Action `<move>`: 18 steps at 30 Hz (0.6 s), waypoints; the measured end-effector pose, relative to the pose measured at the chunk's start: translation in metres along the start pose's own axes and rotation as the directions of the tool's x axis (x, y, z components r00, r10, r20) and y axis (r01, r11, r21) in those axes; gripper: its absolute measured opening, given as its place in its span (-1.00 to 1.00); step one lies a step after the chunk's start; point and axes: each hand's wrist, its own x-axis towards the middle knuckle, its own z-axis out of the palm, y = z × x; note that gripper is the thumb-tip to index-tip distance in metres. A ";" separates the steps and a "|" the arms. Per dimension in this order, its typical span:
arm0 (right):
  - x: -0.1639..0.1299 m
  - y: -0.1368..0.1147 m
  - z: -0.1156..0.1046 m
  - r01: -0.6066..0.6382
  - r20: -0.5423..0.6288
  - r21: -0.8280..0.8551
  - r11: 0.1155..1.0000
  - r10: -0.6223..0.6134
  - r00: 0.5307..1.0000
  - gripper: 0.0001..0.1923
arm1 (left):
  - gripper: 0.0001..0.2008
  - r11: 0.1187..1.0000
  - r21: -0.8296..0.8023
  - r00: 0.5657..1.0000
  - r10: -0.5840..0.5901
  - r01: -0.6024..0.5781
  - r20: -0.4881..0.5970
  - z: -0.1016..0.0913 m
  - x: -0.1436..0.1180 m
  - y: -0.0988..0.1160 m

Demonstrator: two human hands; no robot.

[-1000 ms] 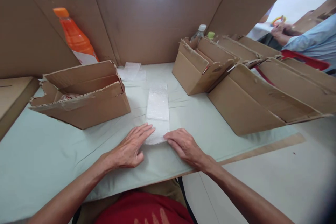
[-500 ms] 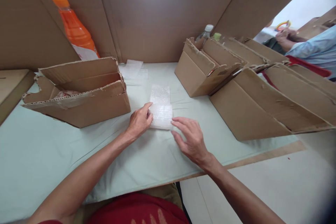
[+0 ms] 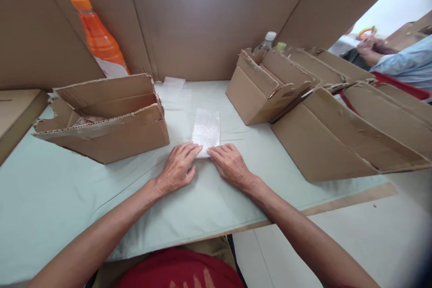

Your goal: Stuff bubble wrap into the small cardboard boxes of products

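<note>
A sheet of clear bubble wrap point(image 3: 206, 128) lies flat on the table in front of me. Its near end looks folded over. My left hand point(image 3: 178, 165) rests at the near left corner, fingertips pressing down on the wrap and thumb held apart. On the near right corner my right hand point(image 3: 231, 164) lays its outstretched fingers. Neither hand is wrapped around anything. Only a small gap separates the two sets of fingertips. My right thumb is hidden beneath the hand.
An open cardboard box point(image 3: 131, 137) stands to the left, an orange bottle point(image 3: 101, 38) behind it. More open boxes point(image 3: 334, 139) fill the right side. Thin clear pieces point(image 3: 173, 87) lie at the back, before the cardboard wall point(image 3: 209, 22). Another person's hands point(image 3: 371, 49) show far right.
My right hand has moved left onto the wrap, and my left hand has shifted to its near edge. The wrap's near edge now sits a little farther from me, and the near flap looks shorter.
</note>
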 end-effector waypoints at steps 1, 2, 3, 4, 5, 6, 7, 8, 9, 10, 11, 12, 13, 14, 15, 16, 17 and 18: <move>-0.002 -0.001 -0.003 -0.018 0.005 0.043 0.999 0.018 1.000 -0.68 | -0.44 1.000 -0.007 1.000 -0.007 0.007 0.011 0.000 -0.004 0.001; -0.004 -0.004 -0.007 -0.039 0.014 0.099 0.994 0.038 0.999 -0.68 | -0.47 0.999 -0.025 1.000 -0.025 0.025 0.019 0.000 -0.007 0.002; -0.008 -0.007 -0.012 -0.065 0.031 0.167 0.984 0.061 0.998 -0.68 | -0.51 0.997 -0.053 0.998 -0.049 0.051 0.025 0.000 -0.010 0.005; -0.012 -0.010 -0.017 -0.095 0.064 0.240 0.966 0.082 0.995 -0.68 | -0.54 0.993 -0.091 0.996 -0.079 0.081 0.028 -0.001 -0.014 0.008; -0.017 -0.014 -0.023 -0.129 0.113 0.312 0.941 0.098 0.989 -0.68 | -0.57 0.984 -0.136 0.993 -0.114 0.117 0.033 -0.003 -0.018 0.011; -0.022 -0.019 -0.028 -0.165 0.173 0.381 0.910 0.106 0.979 -0.68 | -0.58 0.970 -0.185 0.987 -0.153 0.159 0.045 -0.005 -0.021 0.015; -0.026 -0.023 -0.034 -0.202 0.227 0.436 0.877 0.110 0.968 -0.68 | -0.58 0.950 -0.232 0.978 -0.196 0.207 0.068 -0.008 -0.024 0.019; -0.031 -0.027 -0.038 -0.231 0.249 0.468 0.853 0.123 0.961 -0.68 | -0.57 0.927 -0.270 0.965 -0.242 0.261 0.102 -0.010 -0.027 0.023; -0.036 -0.031 -0.042 -0.242 0.229 0.474 0.846 0.147 0.962 -0.69 | -0.56 0.902 -0.293 0.947 -0.288 0.318 0.141 -0.012 -0.028 0.026; -0.040 -0.035 -0.045 -0.231 0.156 0.451 0.862 0.178 0.972 -0.70 | -0.55 0.878 -0.297 0.926 -0.335 0.374 0.176 -0.014 -0.028 0.028; -0.044 -0.039 -0.047 -0.199 0.041 0.398 0.896 0.199 0.979 -0.72 | -0.54 0.859 -0.287 0.903 -0.378 0.424 0.202 -0.014 -0.028 0.029; -0.047 -0.043 -0.049 -0.157 -0.082 0.323 0.933 0.192 0.978 -0.76 | -0.53 0.846 -0.268 0.884 -0.414 0.461 0.215 -0.014 -0.026 0.030; -0.050 -0.047 -0.049 -0.107 -0.180 0.240 0.965 0.153 0.972 -0.79 | -0.53 0.839 -0.245 0.871 -0.441 0.486 0.219 -0.013 -0.024 0.029; -0.053 -0.052 -0.049 -0.052 -0.231 0.166 0.985 0.090 0.969 -0.81 | -0.53 0.836 -0.222 0.861 -0.459 0.502 0.219 -0.011 -0.022 0.028; -0.054 -0.056 -0.047 0.005 -0.235 0.109 0.994 0.021 0.972 -0.81 | -0.53 0.835 -0.202 0.855 -0.470 0.511 0.220 -0.010 -0.020 0.027; -0.055 -0.059 -0.044 0.052 -0.208 0.066 0.996 -0.038 0.977 -0.81 | -0.52 0.837 -0.183 0.852 -0.476 0.515 0.220 -0.008 -0.019 0.027; -0.054 -0.062 -0.040 0.086 -0.167 0.032 0.996 -0.080 0.983 -0.79 | -0.52 0.843 -0.165 0.853 -0.476 0.512 0.211 -0.006 -0.018 0.026; -0.053 -0.063 -0.035 0.106 -0.130 0.002 0.994 -0.105 0.986 -0.77 | -0.52 0.854 -0.145 0.861 -0.472 0.499 0.188 -0.005 -0.018 0.026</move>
